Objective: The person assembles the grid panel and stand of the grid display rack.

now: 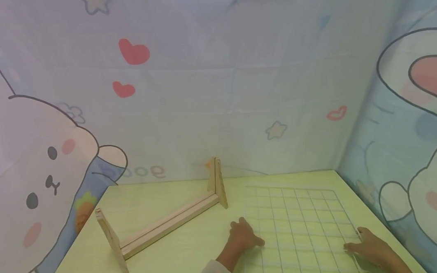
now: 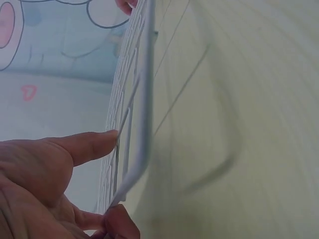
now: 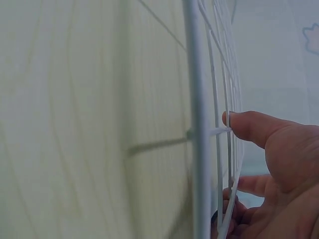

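The white wire grid (image 1: 296, 233) is held slightly above the desk (image 1: 175, 258), the left hand (image 1: 243, 236) pinching its left edge, the right hand (image 1: 373, 248) its right edge. Left of the grid, a broad stretch of desk reaches to the wooden stand (image 1: 171, 226). Right of the grid and beyond its far edge, narrow margins meet the printed backdrop (image 1: 205, 111).

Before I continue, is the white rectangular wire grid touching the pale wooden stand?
Apart. The head view shows a strip of yellow-green tabletop between the left edge of the white grid and the wooden stand.
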A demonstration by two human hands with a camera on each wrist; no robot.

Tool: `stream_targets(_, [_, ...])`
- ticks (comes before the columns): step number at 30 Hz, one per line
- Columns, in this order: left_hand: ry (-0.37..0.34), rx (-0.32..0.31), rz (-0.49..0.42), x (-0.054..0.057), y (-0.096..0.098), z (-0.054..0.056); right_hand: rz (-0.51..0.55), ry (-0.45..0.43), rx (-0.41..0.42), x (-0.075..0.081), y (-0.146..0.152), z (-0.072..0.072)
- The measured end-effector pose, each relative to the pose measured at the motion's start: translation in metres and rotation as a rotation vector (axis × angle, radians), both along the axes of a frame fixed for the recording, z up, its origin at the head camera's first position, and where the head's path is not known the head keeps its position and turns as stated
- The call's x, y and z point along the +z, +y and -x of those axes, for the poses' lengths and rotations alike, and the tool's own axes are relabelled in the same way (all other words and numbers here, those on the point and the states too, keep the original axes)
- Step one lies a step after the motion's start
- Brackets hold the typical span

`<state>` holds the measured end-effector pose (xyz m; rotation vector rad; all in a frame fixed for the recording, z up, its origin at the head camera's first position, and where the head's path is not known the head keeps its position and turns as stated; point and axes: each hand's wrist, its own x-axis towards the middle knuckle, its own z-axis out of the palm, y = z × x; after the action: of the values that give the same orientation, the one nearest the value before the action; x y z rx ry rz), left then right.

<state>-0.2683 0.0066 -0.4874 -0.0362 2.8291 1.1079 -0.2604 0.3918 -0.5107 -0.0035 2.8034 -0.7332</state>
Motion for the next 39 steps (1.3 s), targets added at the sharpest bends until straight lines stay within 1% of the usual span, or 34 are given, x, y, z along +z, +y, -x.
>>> stream_targets(3, [0.015, 0.035, 0.0, 0.0, 0.002, 0.001, 0.006, 0.027, -0.027, 0.002, 0.0, 0.0])
stream_targets(8, [0.049, 0.097, -0.021, 0.003, 0.004, 0.003, 0.012, 0.12, -0.065, 0.007, -0.003, 0.002])
stream_targets(15, [0.109, 0.15, -0.063, 0.0, 0.006, 0.005, 0.035, 0.221, -0.122, 0.012, -0.008, 0.003])
stream_targets(20, [0.16, 0.202, -0.065, 0.002, 0.008, 0.006, 0.069, 0.3, -0.153, 0.013, -0.012, 0.004])
stream_targets(23, [0.19, 0.222, -0.064, 0.004, 0.009, 0.006, 0.083, 0.351, -0.17, 0.014, -0.015, 0.004])
stream_targets(27, [0.221, 0.236, -0.064, 0.007, 0.009, 0.006, 0.098, 0.379, -0.18, 0.017, -0.018, 0.003])
stream_targets(32, [0.247, 0.23, -0.085, 0.011, 0.007, 0.005, 0.126, 0.396, -0.196, 0.02, -0.021, 0.001])
stream_targets(35, [0.263, 0.223, -0.101, 0.016, 0.005, 0.004, 0.145, 0.422, -0.205, 0.022, -0.023, 0.001])
stream_targets(39, [0.291, 0.226, -0.097, 0.022, 0.004, 0.003, 0.168, 0.468, -0.23, 0.025, -0.026, 0.0])
